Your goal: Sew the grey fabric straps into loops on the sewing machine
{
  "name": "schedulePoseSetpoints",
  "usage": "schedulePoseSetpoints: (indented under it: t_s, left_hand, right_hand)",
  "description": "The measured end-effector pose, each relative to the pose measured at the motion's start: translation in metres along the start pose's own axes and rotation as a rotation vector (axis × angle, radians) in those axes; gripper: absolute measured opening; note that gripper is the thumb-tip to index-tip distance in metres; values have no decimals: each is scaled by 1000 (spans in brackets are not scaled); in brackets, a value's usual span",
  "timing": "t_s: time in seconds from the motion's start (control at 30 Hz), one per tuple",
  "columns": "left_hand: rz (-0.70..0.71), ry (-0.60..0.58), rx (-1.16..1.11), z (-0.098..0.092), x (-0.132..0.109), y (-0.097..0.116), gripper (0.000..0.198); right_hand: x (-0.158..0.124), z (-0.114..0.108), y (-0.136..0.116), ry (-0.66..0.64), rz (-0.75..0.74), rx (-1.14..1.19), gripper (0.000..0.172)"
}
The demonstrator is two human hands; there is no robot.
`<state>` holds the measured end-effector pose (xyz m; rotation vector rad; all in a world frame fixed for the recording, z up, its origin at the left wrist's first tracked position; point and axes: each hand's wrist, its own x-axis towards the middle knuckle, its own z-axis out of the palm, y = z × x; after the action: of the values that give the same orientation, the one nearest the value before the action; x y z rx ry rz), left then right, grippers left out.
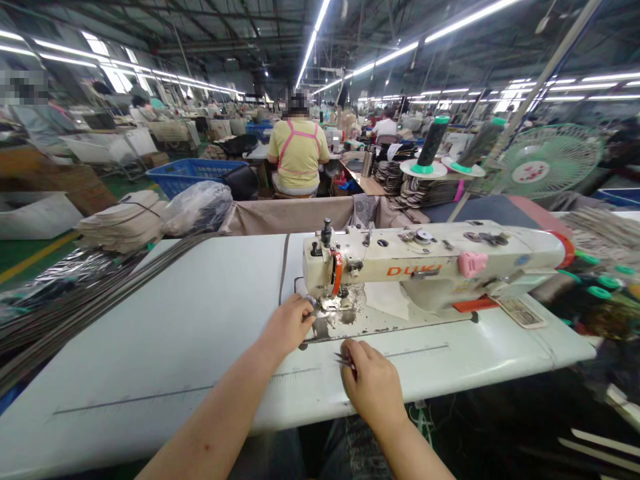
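My left hand (291, 325) is closed in a pinch at the left end of the sewing machine (390, 257), beside its presser foot (336, 303). A narrow grey strip (285, 267) runs from the table's far edge down to this hand, and its end is hidden in the fingers. Closer to the front edge, my right hand (373, 380) is curled round a pair of thread snips (343, 360). The two small blades point left out of the fist, while the handle is covered by the fingers. A metal needle plate (360, 324) lies between the hands and the machine arm.
The pale table (210, 320) carries a printed ruler line. Long strips (115, 287) hang over its left side. Behind stand a fabric-lined bin (290, 217), a blue basket (187, 175) and a seated person (297, 157). Thread cones (433, 147) and a fan (550, 160) are at right.
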<state>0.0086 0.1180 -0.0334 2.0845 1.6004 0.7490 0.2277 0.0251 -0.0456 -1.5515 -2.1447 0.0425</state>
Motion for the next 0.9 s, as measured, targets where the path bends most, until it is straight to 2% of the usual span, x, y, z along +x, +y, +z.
schedulePoseSetpoints:
  t_s: [0.23, 0.47, 0.67, 0.77, 0.9]
  left_hand:
    - [-105, 81, 14, 18, -18, 16, 12]
    - [-161, 58, -10, 36, -23, 32, 16]
    - [-160, 48, 87, 35, -20, 34, 19]
    - [-139, 15, 124, 34, -23, 34, 29]
    - [-106, -25, 135, 35, -36, 42, 55]
  right_hand:
    - [0, 0, 0, 13, -16, -15, 25]
    - [1, 2, 0, 45, -19, -7, 24]
    - [1, 0, 0, 32, -13, 19, 24]
    - [-1, -1, 0, 34, -6, 31, 24]
    - [-1, 0, 2, 60, -4, 72, 29]
